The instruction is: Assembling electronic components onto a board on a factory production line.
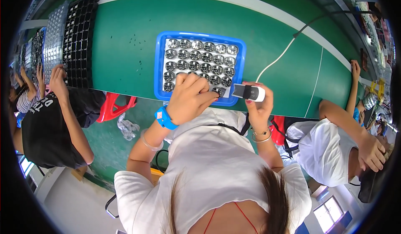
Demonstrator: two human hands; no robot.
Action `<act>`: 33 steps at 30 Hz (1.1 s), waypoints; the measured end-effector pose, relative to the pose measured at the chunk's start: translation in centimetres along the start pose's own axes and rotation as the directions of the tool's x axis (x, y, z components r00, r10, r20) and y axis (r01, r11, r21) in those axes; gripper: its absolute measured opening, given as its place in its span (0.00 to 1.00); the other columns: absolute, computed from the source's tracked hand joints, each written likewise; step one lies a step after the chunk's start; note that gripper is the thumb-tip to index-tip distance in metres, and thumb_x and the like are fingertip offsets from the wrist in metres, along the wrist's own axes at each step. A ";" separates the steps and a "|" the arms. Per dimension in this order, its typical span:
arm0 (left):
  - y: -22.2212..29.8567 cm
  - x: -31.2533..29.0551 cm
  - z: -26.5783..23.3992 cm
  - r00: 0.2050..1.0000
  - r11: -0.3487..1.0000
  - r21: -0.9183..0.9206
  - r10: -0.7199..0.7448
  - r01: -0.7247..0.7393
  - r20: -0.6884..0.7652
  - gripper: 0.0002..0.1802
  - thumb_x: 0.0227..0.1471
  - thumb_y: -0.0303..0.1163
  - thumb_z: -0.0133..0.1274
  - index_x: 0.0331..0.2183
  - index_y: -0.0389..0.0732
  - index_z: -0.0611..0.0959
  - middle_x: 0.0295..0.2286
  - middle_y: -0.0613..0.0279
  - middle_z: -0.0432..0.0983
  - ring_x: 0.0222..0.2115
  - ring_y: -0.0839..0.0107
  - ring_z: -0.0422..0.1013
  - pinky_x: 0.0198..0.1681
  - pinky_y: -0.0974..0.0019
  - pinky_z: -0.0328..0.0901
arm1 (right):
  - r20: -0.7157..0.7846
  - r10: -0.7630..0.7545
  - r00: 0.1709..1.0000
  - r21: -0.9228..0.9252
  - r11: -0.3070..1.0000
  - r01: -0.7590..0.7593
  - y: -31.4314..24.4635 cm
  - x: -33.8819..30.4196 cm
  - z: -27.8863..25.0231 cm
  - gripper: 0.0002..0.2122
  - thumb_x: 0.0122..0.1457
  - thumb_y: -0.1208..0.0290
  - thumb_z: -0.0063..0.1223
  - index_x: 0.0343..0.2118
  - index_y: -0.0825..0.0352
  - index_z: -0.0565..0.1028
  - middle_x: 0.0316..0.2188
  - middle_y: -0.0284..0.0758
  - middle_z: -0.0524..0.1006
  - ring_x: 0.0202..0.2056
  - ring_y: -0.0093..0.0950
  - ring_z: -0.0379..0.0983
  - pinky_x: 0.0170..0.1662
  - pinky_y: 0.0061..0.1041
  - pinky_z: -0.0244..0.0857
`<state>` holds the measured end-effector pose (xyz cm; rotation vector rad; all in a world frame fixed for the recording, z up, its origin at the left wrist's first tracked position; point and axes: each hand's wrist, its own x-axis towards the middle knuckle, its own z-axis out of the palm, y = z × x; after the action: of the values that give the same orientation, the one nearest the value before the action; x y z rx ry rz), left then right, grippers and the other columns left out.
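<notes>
A blue tray lies on the green table in front of me, with a white insert holding rows of small round shiny parts that have dark centres. Over its near edge, my left hand has closed fingers, the fingertips pinching a round shiny part in the nearest row. Just right of the tray, my right hand grips a black-and-white handheld device. Its flat grey tip points left toward that part, and a thin pale cable runs from it.
Black gridded trays and clear plastic trays are stacked at the left. Small dark bits lie scattered on the green table. Co-workers sit on both sides, one in black, one in white. A red stool stands at left.
</notes>
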<state>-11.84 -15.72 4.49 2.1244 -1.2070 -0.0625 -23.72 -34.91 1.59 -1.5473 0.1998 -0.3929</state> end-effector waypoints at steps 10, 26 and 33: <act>-0.8 0.0 -0.9 0.997 0.996 -0.041 -0.078 0.077 -0.021 0.09 0.36 0.32 0.65 0.27 0.50 0.85 0.22 0.72 0.61 0.29 0.70 0.61 0.36 0.64 0.51 | 0.069 -0.076 0.995 -0.073 0.994 0.081 0.2 0.9 -0.7 0.18 0.55 0.76 0.56 0.48 0.67 0.65 0.43 0.46 0.73 0.46 0.37 0.71 0.51 0.35 0.64; -1.2 1.0 0.8 0.993 0.995 -0.027 -0.095 0.093 -0.077 0.12 0.38 0.35 0.64 0.30 0.49 0.85 0.25 0.70 0.65 0.31 0.69 0.62 0.37 0.64 0.51 | 0.120 -0.094 0.988 -0.118 0.987 0.108 0.3 1.8 -1.0 0.17 0.54 0.78 0.55 0.47 0.67 0.66 0.44 0.45 0.73 0.47 0.36 0.70 0.52 0.36 0.63; -1.7 2.0 0.7 0.998 0.998 -0.037 -0.055 0.055 -0.004 0.08 0.39 0.34 0.63 0.28 0.48 0.85 0.25 0.70 0.64 0.31 0.69 0.62 0.38 0.65 0.51 | 0.236 -0.132 0.963 -0.268 0.944 0.195 -0.1 3.2 -0.8 0.19 0.48 0.81 0.57 0.45 0.67 0.70 0.43 0.42 0.77 0.46 0.37 0.70 0.52 0.36 0.61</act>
<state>-9.71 -17.10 3.52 2.1245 -1.1354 -0.1029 -21.11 -36.77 2.07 -1.8903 -0.0460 -0.3337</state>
